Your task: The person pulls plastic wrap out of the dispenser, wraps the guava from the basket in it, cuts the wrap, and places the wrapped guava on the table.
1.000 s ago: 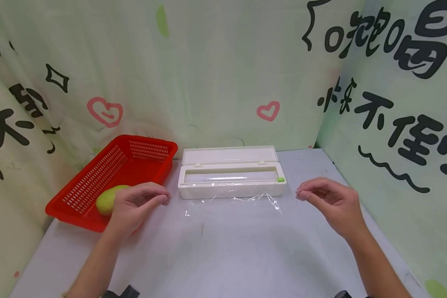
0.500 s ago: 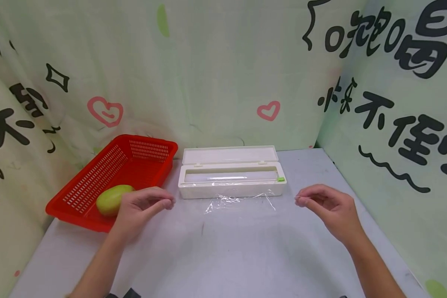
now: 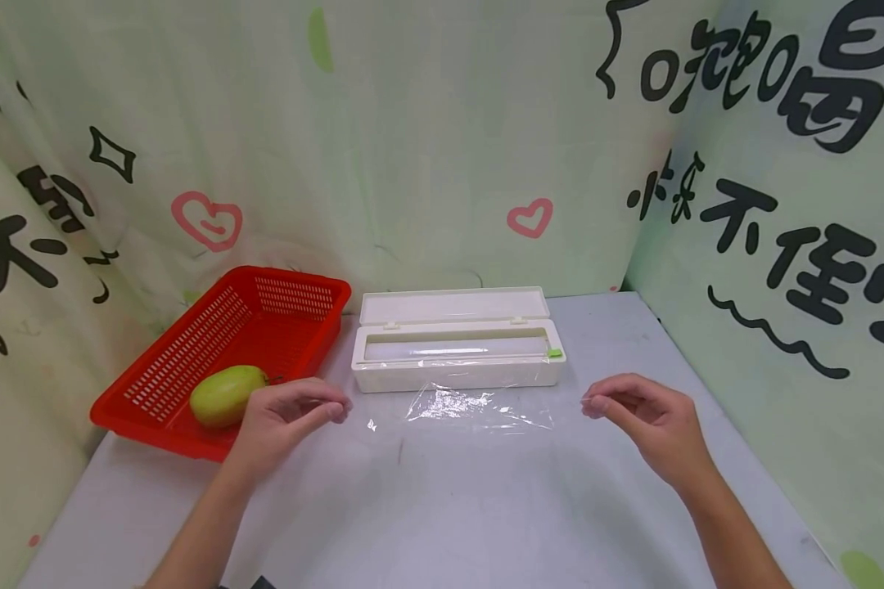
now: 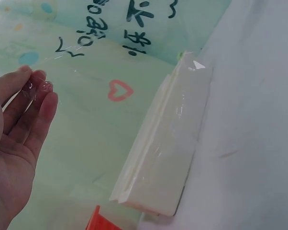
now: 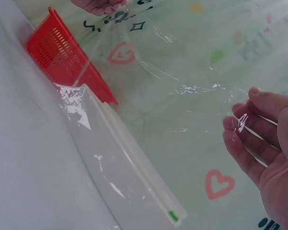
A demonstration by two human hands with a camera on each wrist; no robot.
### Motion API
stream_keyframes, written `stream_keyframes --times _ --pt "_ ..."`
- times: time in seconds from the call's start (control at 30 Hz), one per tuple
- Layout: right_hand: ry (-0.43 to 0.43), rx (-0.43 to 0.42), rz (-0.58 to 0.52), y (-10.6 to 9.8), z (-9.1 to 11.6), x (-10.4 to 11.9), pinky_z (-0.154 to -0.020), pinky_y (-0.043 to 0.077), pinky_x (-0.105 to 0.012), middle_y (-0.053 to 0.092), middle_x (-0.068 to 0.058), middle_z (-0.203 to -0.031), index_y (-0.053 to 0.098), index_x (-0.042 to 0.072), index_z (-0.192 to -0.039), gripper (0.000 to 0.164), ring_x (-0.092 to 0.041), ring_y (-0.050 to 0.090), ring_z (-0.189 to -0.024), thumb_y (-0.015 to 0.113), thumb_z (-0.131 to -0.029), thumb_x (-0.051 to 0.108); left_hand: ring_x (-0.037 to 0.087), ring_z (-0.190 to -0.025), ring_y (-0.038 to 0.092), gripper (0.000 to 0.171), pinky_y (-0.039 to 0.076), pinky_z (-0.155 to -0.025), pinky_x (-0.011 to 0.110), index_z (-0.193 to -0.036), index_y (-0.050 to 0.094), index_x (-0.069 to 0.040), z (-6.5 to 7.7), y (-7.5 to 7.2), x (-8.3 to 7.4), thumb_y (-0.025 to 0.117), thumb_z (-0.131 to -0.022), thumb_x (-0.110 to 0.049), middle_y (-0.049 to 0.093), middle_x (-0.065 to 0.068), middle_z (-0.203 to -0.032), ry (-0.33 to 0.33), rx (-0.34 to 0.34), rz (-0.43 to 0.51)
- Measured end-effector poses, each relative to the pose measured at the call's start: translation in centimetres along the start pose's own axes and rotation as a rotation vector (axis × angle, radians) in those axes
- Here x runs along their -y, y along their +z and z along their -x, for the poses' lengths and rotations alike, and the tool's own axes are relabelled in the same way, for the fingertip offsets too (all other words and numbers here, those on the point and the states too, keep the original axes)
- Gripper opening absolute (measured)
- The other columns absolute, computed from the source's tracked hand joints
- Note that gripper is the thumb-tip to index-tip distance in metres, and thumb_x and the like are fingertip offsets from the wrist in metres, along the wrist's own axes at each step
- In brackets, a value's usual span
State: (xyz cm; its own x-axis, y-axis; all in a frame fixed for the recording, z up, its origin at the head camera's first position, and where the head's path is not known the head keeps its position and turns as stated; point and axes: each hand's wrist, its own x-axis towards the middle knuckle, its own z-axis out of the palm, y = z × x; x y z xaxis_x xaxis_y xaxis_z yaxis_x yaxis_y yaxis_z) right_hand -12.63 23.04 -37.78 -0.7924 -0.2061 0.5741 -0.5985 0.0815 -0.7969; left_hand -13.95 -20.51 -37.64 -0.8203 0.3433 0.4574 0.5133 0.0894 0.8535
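Head view: clear film [image 3: 453, 405] spans mid-frame, just in front of the white box [image 3: 390, 378] (mostly visible by its glare). Left hand [image 3: 290, 417], left of centre, pinches one end; right hand [image 3: 651, 417], right of centre, pinches the other. Box lid's up. Red basket [image 3: 290, 327] at left on the tabletop [image 3: 449, 507], green fruit [image 3: 227, 395] inside.

You can pass over the worktop [image 3: 449, 507] nearest you, or between the cling-film dispenser [image 3: 453, 373] and the far right corner. Clear film [image 3: 457, 406], drawn out to your left hand [image 3: 283, 421] and right hand [image 3: 651, 421], bars the middle; the red plastic basket [image 3: 265, 339] blocks the far left corner.
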Motion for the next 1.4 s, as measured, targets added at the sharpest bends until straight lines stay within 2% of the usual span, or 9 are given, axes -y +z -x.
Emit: stream_keyframes --times 0.2,0.57,0.73,0.93,1.2,1.4 --pt "0.109 -0.012 0.090 0.1 0.5 0.0 -0.077 0.057 -0.018 0.070 0.004 -0.090 0.064 -0.006 -0.094 0.016 -0.009 0.068 -0.080 0.059 -0.085 -0.017 0.013 -0.086 0.070 0.019 0.059 -0.078 0.026 -0.101 0.067 0.006 0.3 0.1 0.4 0.062 -0.085 0.013 0.073 -0.007 -0.096 0.001 0.010 0.016" --pt "0.165 -0.011 0.139 0.2 1.3 -0.2 -0.077 0.057 -0.018 0.070 0.007 -0.090 0.064 -0.005 -0.094 0.012 -0.008 0.068 -0.081 0.060 -0.086 -0.014 0.012 -0.087 0.070 0.016 0.058 -0.078 0.025 -0.102 0.067 0.008 0.8 0.0 1.0 0.063 -0.086 0.009 0.073 -0.008 -0.097 -0.056 0.017 0.009" --pt "0.172 -0.010 0.122 0.2 1.6 -0.3 -0.077 0.057 -0.019 0.070 0.006 -0.091 0.063 -0.006 -0.095 0.013 -0.009 0.068 -0.082 0.059 -0.086 -0.014 0.011 -0.088 0.071 0.016 0.058 -0.079 0.024 -0.102 0.066 0.010 1.0 0.1 1.0 0.063 -0.087 0.008 0.074 -0.009 -0.098 -0.081 0.031 0.014" --pt "0.180 0.009 0.105 0.2 2.1 -0.6 -0.077 0.057 -0.020 0.070 0.007 -0.091 0.063 -0.006 -0.096 0.013 -0.009 0.069 -0.082 0.056 -0.088 -0.014 0.011 -0.089 0.071 0.016 0.058 -0.080 0.025 -0.103 0.068 0.005 1.3 0.2 1.1 0.065 -0.087 0.004 0.074 -0.011 -0.097 -0.132 0.042 0.011" --pt "0.164 0.006 0.160 0.6 2.9 -1.1 -0.075 0.057 -0.018 0.071 0.007 -0.087 0.065 -0.003 -0.094 0.016 -0.007 0.069 -0.079 0.051 -0.094 -0.009 0.014 -0.089 0.071 0.017 0.059 -0.079 0.027 -0.104 0.068 0.004 1.7 0.1 1.8 0.064 -0.088 0.003 0.074 -0.006 -0.098 -0.164 0.125 0.045" --pt "0.157 -0.003 0.110 0.9 3.6 -1.4 -0.073 0.057 -0.017 0.071 0.003 -0.084 0.066 -0.003 -0.091 0.020 -0.008 0.067 -0.076 0.048 -0.094 -0.011 0.018 -0.085 0.072 0.020 0.059 -0.080 0.027 -0.105 0.068 0.001 2.0 0.1 2.2 0.050 -0.098 -0.004 0.074 0.000 -0.098 -0.188 0.173 0.037"
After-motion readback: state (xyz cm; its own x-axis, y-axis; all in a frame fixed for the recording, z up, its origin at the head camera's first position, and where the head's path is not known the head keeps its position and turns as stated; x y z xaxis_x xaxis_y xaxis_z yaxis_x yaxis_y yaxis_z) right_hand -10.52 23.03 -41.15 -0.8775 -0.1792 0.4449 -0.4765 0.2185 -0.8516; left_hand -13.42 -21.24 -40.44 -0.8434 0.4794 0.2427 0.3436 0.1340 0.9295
